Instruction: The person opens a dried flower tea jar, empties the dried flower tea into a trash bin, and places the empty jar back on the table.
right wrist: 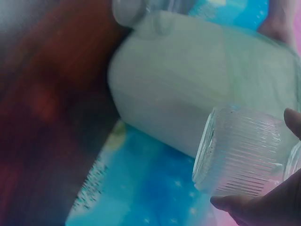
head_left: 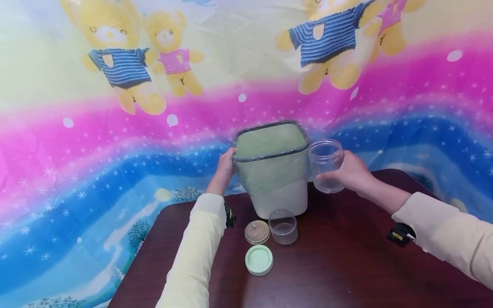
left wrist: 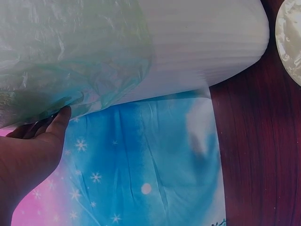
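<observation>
A white trash bin [head_left: 275, 184] lined with a pale green bag [head_left: 265, 145] stands at the far side of the table, its dark rim facing up. My left hand [head_left: 225, 167] grips the bin's left side near the rim; in the left wrist view that hand [left wrist: 37, 150] meets the bag, and some fingertips are hidden. My right hand [head_left: 352, 171] holds a clear, ribbed plastic jar [head_left: 326, 164] just right of the bin, raised above the table. The jar [right wrist: 240, 153] has no lid on it. Thumb and fingers lie on opposite sides of it.
In front of the bin, a second clear jar [head_left: 283, 229] stands on the dark red table [head_left: 331, 265]. Left of it lies a shiny round lid [head_left: 257, 232], with a pale green round lid [head_left: 259, 259] nearer me. A bear-printed cloth [head_left: 231, 55] hangs behind the table.
</observation>
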The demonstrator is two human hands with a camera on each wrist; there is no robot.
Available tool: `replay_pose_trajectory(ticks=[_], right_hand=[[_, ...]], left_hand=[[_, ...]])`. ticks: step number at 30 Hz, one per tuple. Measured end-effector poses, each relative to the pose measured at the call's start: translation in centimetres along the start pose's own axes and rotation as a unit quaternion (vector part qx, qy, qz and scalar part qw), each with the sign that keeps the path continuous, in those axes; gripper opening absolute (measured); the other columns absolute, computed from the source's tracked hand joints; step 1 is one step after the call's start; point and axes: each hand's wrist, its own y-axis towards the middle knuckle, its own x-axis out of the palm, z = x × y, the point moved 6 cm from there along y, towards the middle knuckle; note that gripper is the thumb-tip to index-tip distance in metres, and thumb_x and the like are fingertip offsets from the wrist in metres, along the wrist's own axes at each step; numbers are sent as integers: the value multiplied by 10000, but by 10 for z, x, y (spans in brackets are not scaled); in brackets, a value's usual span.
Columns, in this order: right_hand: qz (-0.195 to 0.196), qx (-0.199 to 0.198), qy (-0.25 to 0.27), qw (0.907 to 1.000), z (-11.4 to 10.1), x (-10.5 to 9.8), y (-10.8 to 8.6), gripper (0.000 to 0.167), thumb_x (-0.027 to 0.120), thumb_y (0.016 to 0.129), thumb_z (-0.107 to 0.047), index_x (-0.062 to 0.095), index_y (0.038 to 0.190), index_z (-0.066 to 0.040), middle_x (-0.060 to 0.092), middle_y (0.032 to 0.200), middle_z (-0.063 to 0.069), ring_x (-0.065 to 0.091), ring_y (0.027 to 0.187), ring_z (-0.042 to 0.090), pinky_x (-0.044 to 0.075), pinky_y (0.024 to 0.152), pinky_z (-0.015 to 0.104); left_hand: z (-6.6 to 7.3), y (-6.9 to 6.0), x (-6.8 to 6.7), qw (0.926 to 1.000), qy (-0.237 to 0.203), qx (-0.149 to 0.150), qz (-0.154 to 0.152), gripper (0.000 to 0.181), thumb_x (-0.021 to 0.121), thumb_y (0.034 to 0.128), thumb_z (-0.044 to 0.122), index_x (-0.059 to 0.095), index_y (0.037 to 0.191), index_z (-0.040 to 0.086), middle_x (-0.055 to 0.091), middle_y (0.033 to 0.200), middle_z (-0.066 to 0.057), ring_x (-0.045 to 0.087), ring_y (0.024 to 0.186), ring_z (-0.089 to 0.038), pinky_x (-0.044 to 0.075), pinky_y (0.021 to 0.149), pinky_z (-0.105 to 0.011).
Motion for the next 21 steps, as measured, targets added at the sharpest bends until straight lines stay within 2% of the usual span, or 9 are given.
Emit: replay_pose_trajectory(ticks=[2, 7, 11, 16, 19, 21], right_hand=[[-46, -68, 54, 10000, 5, 8, -4, 860, 877, 698, -276, 420, 1303, 130, 552, 1178, 307, 534, 1067, 438, 443, 874, 555], [-261, -188, 294, 9991, 19, 28, -15, 891, 882, 694, -272, 409, 1364, 77, 553, 1213, 276, 522, 1116, 417, 426, 909, 549], [-337, -258, 486, 9979, 28, 44, -23, 900, 889, 686, -235, 406, 1387, 56, 563, 1218, 263, 527, 1125, 405, 424, 920, 538], [-250, -208, 537, 9980, 42, 62, -29, 797, 904, 654, -210, 487, 1269, 78, 595, 1136, 241, 569, 1036, 368, 445, 875, 489], [-241, -115, 550, 9981, 49, 71, -33, 779, 903, 650, -198, 481, 1231, 102, 567, 1150, 255, 554, 1043, 373, 437, 883, 491], [-307, -98, 583, 9978, 52, 77, -36, 771, 898, 655, -186, 479, 1232, 104, 555, 1169, 262, 543, 1064, 381, 433, 894, 501]], left_hand=[[0, 0, 0, 10000, -14, -14, 18, 328, 505, 961, 242, 584, 1077, -54, 563, 990, -88, 542, 746, -80, 469, 774, -277], [0, 0, 0, 10000, 12, 15, 31, 237, 516, 945, 256, 577, 929, 27, 547, 838, -1, 534, 719, -76, 471, 753, -273], [0, 0, 0, 10000, 53, 45, -8, 297, 511, 942, 265, 579, 996, -20, 555, 898, -45, 530, 729, -79, 469, 776, -288], [0, 0, 0, 9999, 92, 46, -69, 379, 493, 957, 269, 559, 1110, -71, 543, 1103, -148, 533, 805, -92, 460, 858, -323], [0, 0, -1, 10000, 65, 40, -37, 328, 500, 951, 264, 575, 1050, -39, 556, 1039, -108, 537, 802, -95, 464, 858, -324], [0, 0, -1, 10000, 71, 30, -21, 280, 504, 951, 257, 569, 989, -14, 553, 936, -55, 532, 772, -93, 469, 832, -314]])
